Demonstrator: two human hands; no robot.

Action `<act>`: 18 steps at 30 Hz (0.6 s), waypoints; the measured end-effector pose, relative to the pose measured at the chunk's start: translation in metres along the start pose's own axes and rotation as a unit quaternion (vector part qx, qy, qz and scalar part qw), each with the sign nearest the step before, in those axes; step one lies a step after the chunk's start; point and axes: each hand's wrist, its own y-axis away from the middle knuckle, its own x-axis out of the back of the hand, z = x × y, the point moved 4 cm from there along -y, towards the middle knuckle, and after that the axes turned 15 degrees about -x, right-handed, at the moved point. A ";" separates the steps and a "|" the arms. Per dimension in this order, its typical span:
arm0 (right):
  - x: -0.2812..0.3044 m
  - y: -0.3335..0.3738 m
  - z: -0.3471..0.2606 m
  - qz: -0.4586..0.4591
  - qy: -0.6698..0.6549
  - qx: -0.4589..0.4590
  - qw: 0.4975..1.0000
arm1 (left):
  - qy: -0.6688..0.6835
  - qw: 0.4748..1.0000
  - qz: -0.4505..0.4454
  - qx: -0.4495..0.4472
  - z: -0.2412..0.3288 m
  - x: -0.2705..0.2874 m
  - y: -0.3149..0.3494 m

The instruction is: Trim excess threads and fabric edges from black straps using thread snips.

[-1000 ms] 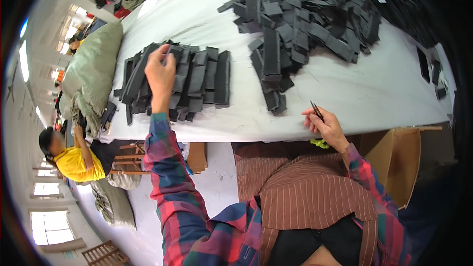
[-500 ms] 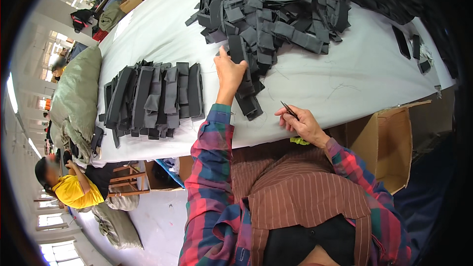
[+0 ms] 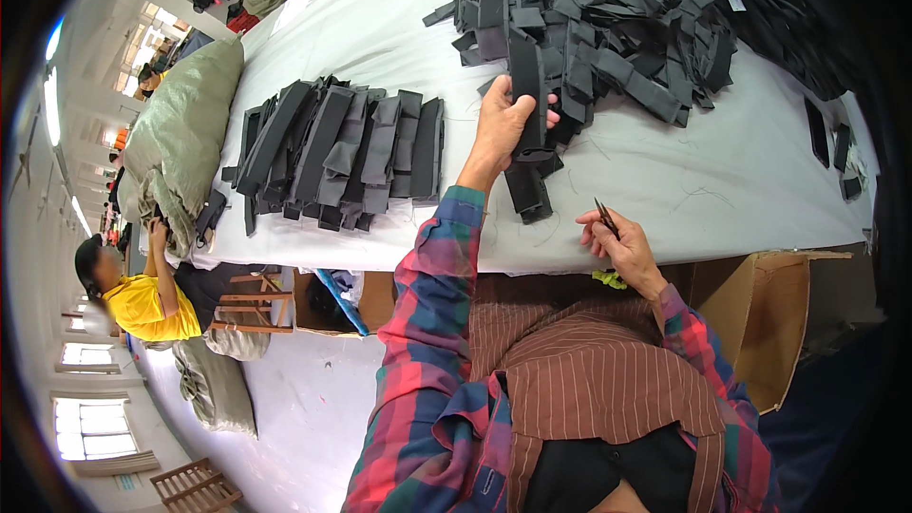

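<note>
With the middle of the view as the middle of the clock, a person in a yellow short-sleeved shirt (image 3: pixel 152 309) is on the far left, between 8 and 9 o'clock. Close by, near 10 o'clock, is a big, fat, grey-green cloth sack (image 3: pixel 185 119).

Next, at 10 o'clock, a row of flat, dark grey cloth strips (image 3: pixel 382 138) lies side by side on a long table covered in white cloth (image 3: pixel 646 171).

Near 1 o'clock is the left hand (image 3: pixel 496 128). It is gripping one long, dark grey cloth strip (image 3: pixel 525 66), with the thumb on the near face and fingertips showing past its right edge. This strip is at the left front of a big, messy heap of dark grey cloth strips (image 3: pixel 608 47), also around 1 o'clock.

At 3 o'clock, the right hand (image 3: pixel 627 249) is partly curled around a small, dark, pointed metal tool (image 3: pixel 605 217). The tips stick up past the fingers, over the front part of the table.

Farther right, between 3 and 4 o'clock, is an open brown cardboard box (image 3: pixel 750 328). Up at 2 o'clock, a shiny black pile of cloth (image 3: pixel 774 24) sits on the table.
</note>
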 end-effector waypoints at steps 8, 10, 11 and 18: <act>0.001 0.003 -0.001 0.020 -0.008 -0.016 1.000 | -0.025 0.994 -0.055 -0.091 0.006 -0.019 0.020; -0.002 0.001 -0.004 0.008 -0.009 -0.021 1.000 | 0.047 0.999 0.010 -0.019 -0.013 -0.002 0.024; 0.001 0.001 -0.007 0.019 -0.011 -0.025 0.999 | 0.062 0.998 0.031 -0.008 -0.017 0.005 0.026; 0.020 -0.017 -0.057 0.094 0.137 -0.011 0.986 | 0.160 0.984 0.068 0.038 -0.021 0.001 0.029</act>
